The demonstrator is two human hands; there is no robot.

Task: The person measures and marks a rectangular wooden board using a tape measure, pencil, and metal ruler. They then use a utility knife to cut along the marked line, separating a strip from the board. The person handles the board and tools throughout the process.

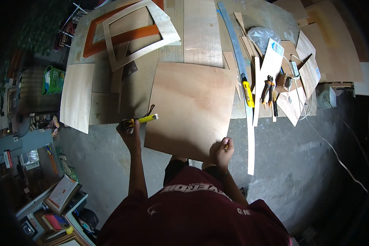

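Observation:
A square plywood sheet (188, 106) lies on the worktable (291, 20), reaching past its front edge. My left hand (128, 133) is closed on a yellow-and-black tape measure (129, 123), just left of the sheet, with a short length of yellow blade pointing right over it. My right hand (224, 151) is closed around a small pencil (226, 146) at the sheet's lower right corner. To the right of the sheet, a yellow utility knife (247, 92) rests on a long metal straightedge (231, 30).
Wooden frames (164, 35) and a pale board (76, 98) occupy the left of the table. Pliers (267, 88), offcuts, a plastic bag (258, 36) and a power strip (294, 69) crowd the right; a white cord trails to the concrete floor. A cluttered shelf (78, 203) stands lower left.

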